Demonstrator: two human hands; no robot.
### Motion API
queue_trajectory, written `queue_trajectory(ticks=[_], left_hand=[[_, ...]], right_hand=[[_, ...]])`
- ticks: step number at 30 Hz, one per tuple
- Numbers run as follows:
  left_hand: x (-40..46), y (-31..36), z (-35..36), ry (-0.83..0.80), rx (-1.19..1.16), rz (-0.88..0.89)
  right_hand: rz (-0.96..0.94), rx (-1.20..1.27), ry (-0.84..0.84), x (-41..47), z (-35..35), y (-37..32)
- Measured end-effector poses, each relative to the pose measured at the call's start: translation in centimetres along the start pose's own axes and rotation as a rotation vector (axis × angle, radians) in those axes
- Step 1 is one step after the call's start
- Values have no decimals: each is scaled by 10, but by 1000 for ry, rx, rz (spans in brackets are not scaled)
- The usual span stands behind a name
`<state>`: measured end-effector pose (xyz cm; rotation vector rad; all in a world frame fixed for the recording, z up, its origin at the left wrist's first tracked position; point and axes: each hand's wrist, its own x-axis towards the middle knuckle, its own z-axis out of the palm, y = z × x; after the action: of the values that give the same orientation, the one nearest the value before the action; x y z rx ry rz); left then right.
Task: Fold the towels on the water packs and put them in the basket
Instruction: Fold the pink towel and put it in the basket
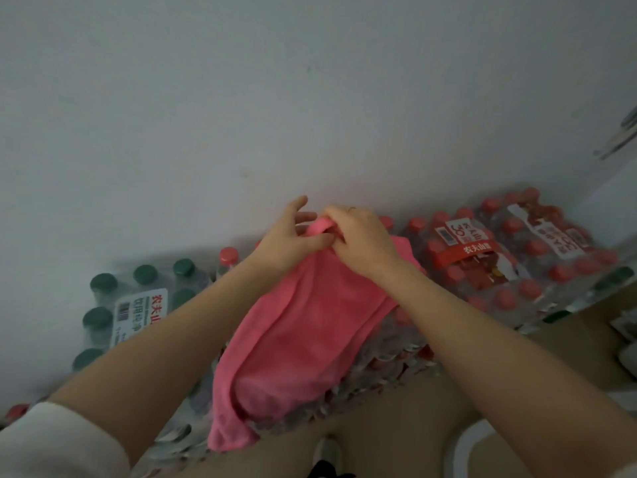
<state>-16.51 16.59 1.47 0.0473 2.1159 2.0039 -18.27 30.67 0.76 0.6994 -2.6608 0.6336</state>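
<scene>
Towel [303,343] lies lengthwise toward wall, far end gripped by left hand [293,241] and right hand [358,236].

A pale wall [241,98] behind, tan floor [396,426] below, and a white shoe [327,450] on it.

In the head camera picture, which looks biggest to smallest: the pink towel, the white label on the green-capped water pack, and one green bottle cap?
1. Pink towel, by far the largest, draped over the red-capped pack.
2. White label on the green-capped pack; the left forearm hides part of it.
3. Green bottle cap, smallest.
</scene>
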Motion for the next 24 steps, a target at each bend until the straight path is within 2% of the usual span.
queue_trajectory(ticks=[2, 4, 5, 7, 9, 11, 15, 17, 19, 21, 22, 24], left_hand=[[-19, -9, -3, 57, 248, 101], [-36, -19, -7, 73, 634, 186], [-44, -23, -9, 89, 744, 203], [-58, -28, -14, 137, 767, 181], [-70, -33, -21, 163, 704, 126], [-82, -39, -29, 111, 732, 67], [-105, -49, -45, -2, 912, -57], [-112, -50, -52, 63, 780, -116], [-115, -40, -56, 98, 263, -249], [-119, -18, -56, 31, -281, -386], [-118, -6, -59, -14, -414, -393], [-116, 20, -62, -183, -385, -353]], right_hand=[[183, 193, 24, -5, -4, -10], [308, 312, 125, -9, -10, -23], [368, 359, 175, -12, -12, -29], [506, 471, 277, -20, -19, -45], [656, 720, 417, -29, -27, -61], [791, 928, 584, -40, -34, -69], [878, 1068, 875, -57, -48, -69], [937, 1106, 965, -67, -51, -60], [1015, 1165, 997, -78, -50, -47], [1078, 1263, 1017, -87, -48, -35], [1107, 1303, 1032, -90, -49, -32], [1131, 1336, 1033, -90, -51, -25]])
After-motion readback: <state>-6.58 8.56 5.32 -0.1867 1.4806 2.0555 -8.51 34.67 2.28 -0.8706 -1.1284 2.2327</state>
